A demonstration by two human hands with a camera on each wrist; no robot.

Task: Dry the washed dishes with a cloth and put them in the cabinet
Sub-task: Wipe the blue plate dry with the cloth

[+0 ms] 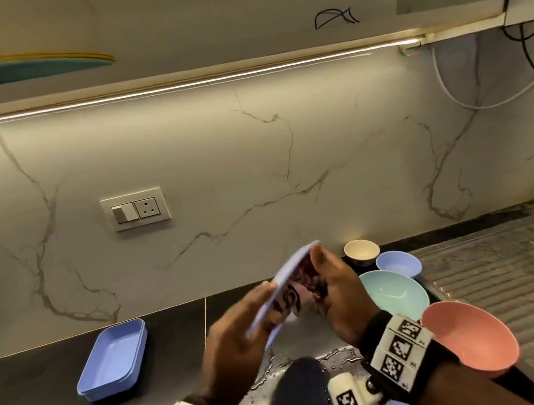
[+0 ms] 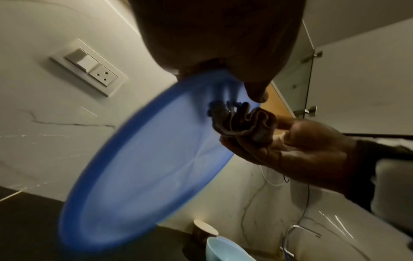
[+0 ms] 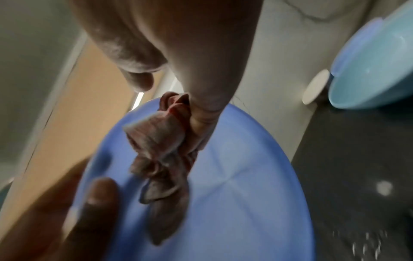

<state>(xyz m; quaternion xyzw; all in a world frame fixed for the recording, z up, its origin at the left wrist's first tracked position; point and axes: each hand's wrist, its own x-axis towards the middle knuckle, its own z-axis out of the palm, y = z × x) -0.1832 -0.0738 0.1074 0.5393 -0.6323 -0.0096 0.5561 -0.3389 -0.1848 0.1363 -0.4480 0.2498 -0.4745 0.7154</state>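
Holding a blue plate [image 1: 289,276] tilted on edge above the dark tabletop [image 1: 28,386], the left hand [image 1: 239,335] is gripping its lower rim, with fingers curled behind it and the thumb on its face, as the left wrist view is showing. The right hand [image 1: 335,292] is clutching a bunched, dark patterned cloth [image 1: 299,288] and pressing it against the plate's face; in the right wrist view the cloth [image 3: 161,155] is hanging from the right fingers [image 3: 205,113] across the plate [image 3: 234,185], while a left fingertip [image 3: 100,190] is resting on the near rim. Seen from the left wrist, the cloth [image 2: 243,121] is touching the plate [image 2: 145,167] near its upper edge. Just right of the right hand, a teal bowl [image 1: 396,294] is sitting on the tabletop, with a smaller blue bowl [image 1: 399,263] and a cream cup [image 1: 362,251] beyond it, near the wall. A pink bowl [image 1: 470,335] is lying tilted just right of the right wrist. Well to the left of the left hand, a blue rectangular tray [image 1: 113,362] is resting on the tabletop. Water is pooling on the tabletop below both hands. A switch plate [image 1: 135,208] is sitting on the marble wall beyond the left hand.
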